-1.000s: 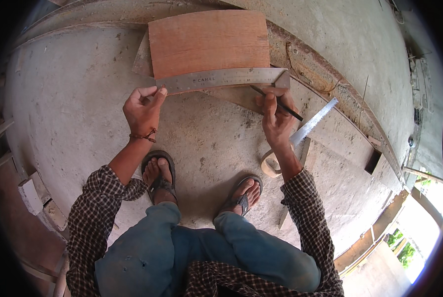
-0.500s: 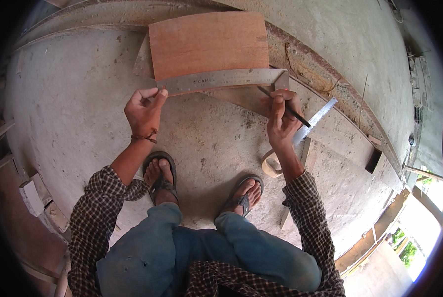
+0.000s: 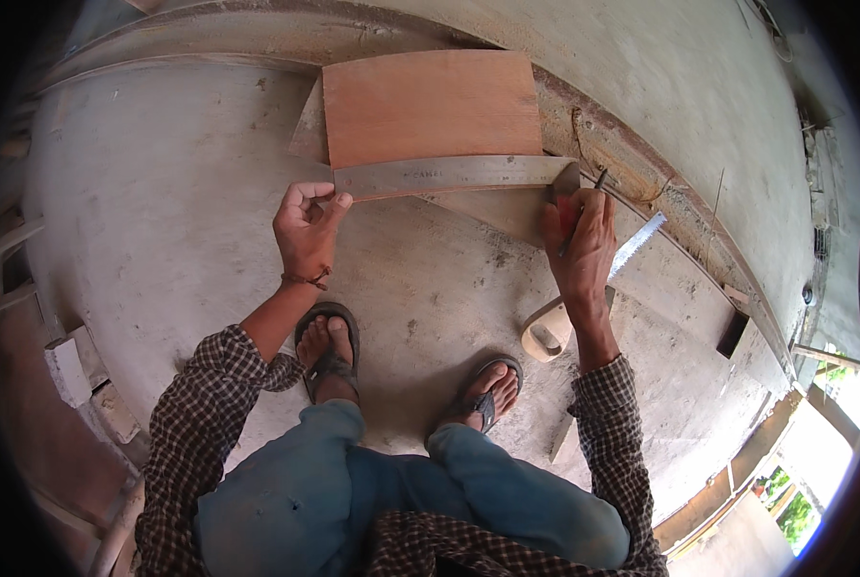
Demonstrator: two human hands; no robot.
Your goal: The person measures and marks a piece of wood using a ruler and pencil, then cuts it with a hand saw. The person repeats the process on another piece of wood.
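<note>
Steel square [image 3: 449,175] lies along the near edge of the reddish board [image 3: 430,108]; your left hand [image 3: 305,231] pinches it at the near-left corner, your right hand [image 3: 584,240] grips its handle, pencil [image 3: 601,179] tucked in. Best press both ends evenly.

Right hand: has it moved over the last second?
Yes. Judged against the reddish board, the right hand has moved to the right and slightly forward, bringing it nearer the saw blade.
</note>
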